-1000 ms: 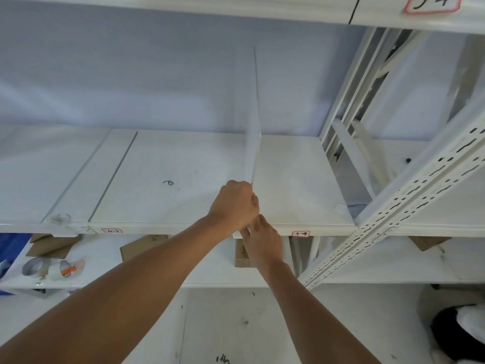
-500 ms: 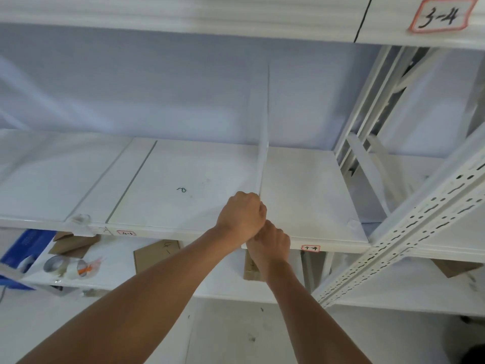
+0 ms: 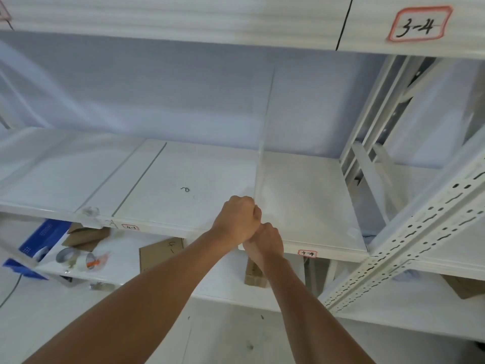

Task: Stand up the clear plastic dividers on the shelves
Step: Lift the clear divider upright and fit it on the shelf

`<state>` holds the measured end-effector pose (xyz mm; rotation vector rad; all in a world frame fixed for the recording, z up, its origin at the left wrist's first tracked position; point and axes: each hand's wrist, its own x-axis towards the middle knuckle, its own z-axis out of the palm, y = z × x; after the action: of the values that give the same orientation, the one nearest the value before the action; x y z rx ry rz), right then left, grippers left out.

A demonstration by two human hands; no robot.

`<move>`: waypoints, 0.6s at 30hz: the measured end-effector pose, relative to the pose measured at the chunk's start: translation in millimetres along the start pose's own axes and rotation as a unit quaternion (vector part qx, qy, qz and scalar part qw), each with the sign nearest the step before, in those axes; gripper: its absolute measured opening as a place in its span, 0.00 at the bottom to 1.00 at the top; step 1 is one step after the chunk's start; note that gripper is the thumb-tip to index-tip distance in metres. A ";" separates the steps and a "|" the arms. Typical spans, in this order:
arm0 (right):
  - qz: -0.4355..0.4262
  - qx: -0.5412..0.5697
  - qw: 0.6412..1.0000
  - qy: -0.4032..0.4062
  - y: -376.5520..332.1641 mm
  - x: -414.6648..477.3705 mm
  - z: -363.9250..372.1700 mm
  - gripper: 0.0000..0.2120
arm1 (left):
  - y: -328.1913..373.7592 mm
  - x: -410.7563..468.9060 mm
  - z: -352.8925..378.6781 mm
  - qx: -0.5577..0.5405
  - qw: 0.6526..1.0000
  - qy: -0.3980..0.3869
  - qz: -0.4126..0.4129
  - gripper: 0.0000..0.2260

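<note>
A clear plastic divider [image 3: 265, 143] stands upright on the white shelf [image 3: 183, 179], running from the front edge to the back wall. My left hand [image 3: 237, 218] is closed around the divider's lower front edge, just above the shelf lip. My right hand [image 3: 265, 243] sits directly below it at the shelf's front edge, fingers curled on the divider's bottom front corner. Both forearms reach up from the lower part of the view. A second clear divider [image 3: 354, 232] lies flat on the shelf at the right, hard to make out.
A perforated white upright [image 3: 420, 232] slants across the right. Red-framed labels 4-3 [image 3: 130, 227], 4-4 [image 3: 307, 253] and 3-4 [image 3: 418, 26] mark shelf edges. The lower shelf holds tape rolls [image 3: 76, 258], cardboard pieces [image 3: 160, 252] and a blue box [image 3: 44, 237].
The view has shifted upward and slightly left, so shelf and hands sit lower right in frame. My right hand has tucked closer under the left. The divider stays upright.
</note>
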<state>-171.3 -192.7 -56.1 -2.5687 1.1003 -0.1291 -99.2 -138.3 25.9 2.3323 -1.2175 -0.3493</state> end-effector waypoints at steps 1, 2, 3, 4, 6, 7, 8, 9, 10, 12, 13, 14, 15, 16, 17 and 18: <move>0.002 -0.001 1.000 -0.001 1.8 0.0 1.2 0.06 | 0.3 -0.1 -0.5 -0.001 1.000 0.000 0.004 0.20; -0.001 -0.001 1.000 0.000 3.9 -0.8 3.5 0.09 | 0.0 0.4 -0.7 -0.004 1.000 -0.004 0.005 0.20; -0.008 -0.009 1.000 0.002 6.5 -2.6 6.3 0.11 | -0.6 0.7 -1.2 -0.007 1.000 -0.008 0.005 0.19; -0.012 0.003 1.000 0.012 9.6 -5.3 10.4 0.13 | -1.3 1.1 -2.2 -0.010 1.000 -0.015 0.003 0.18; -0.009 0.044 0.998 0.037 14.7 -12.3 16.3 0.15 | -2.4 1.7 -4.6 -0.009 1.000 -0.023 -0.003 0.17; -0.007 0.056 0.997 0.044 16.6 -14.9 19.4 0.15 | -3.1 2.7 -5.6 -0.005 1.000 -0.028 -0.003 0.18; -0.008 0.058 0.997 0.047 17.8 -17.7 20.5 0.15 | -3.5 3.6 -6.9 0.001 0.999 -0.034 -0.001 0.18; -0.007 0.062 0.997 0.045 19.6 -20.1 22.7 0.15 | -4.2 4.2 -8.3 0.007 0.999 -0.041 0.004 0.18; -0.002 0.071 0.996 0.048 22.0 -22.0 23.9 0.15 | -4.6 5.0 -10.1 0.015 0.999 -0.049 0.012 0.17; 0.002 0.080 0.994 0.068 27.5 -24.9 23.0 0.14 | -4.4 7.0 -13.7 0.030 0.997 -0.066 0.027 0.18; -0.002 0.077 0.994 0.078 30.2 -25.6 21.6 0.14 | -4.2 8.0 -15.3 0.034 0.996 -0.072 0.034 0.18; -0.008 0.070 0.994 0.079 32.1 -25.5 20.9 0.15 | -4.1 9.1 -16.5 0.034 0.996 -0.079 0.038 0.18; -0.015 0.061 0.995 0.072 32.7 -25.1 20.5 0.16 | -4.3 10.1 -17.2 0.033 0.995 -0.087 0.042 0.19; -0.018 0.053 0.996 0.064 32.2 -23.8 20.8 0.18 | -4.6 10.9 -18.1 0.032 0.994 -0.095 0.044 0.19; -0.017 0.049 0.997 0.059 30.9 -21.9 22.4 0.19 | -5.7 11.6 -18.7 0.029 0.993 -0.101 0.045 0.19; -0.015 0.049 0.997 0.060 29.2 -19.5 24.7 0.19 | -6.4 12.3 -19.4 0.026 0.993 -0.106 0.045 0.19</move>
<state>-199.5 -190.7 -88.3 -2.5187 1.0683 -0.3397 -79.3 -139.5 38.9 2.3203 -1.4425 -0.5514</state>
